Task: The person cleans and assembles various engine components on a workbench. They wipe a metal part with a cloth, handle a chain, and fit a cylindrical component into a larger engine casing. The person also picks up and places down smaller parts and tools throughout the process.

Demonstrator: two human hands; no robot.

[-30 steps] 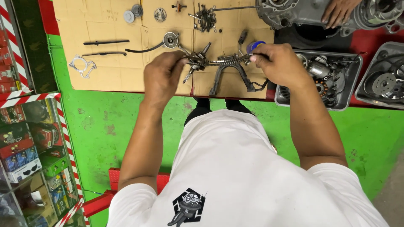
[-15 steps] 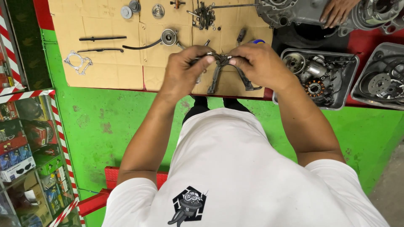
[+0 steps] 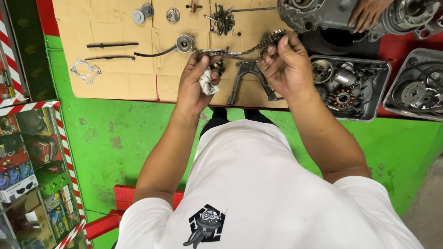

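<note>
A metal chain (image 3: 240, 50) stretches between my two hands above a sheet of cardboard (image 3: 115, 50). My left hand (image 3: 199, 78) grips one end of the chain together with a crumpled white rag (image 3: 207, 84). My right hand (image 3: 284, 62) pinches the bunched other end, raised slightly higher. Under the chain on the cardboard lies a dark forked metal bracket (image 3: 251, 78).
Laid out on the cardboard are gears (image 3: 173, 14), round washers (image 3: 138, 16), a tensioner arm with roller (image 3: 182, 44), two thin black guides (image 3: 111, 45), a gasket (image 3: 85, 71) and bolts (image 3: 224, 20). Metal trays (image 3: 353, 87) of engine parts sit right. Another person's hand (image 3: 367, 11) rests on an engine case.
My hands have lifted the chain off the bracket and pulled it out straight between them. The white rag now shows in my left hand.
</note>
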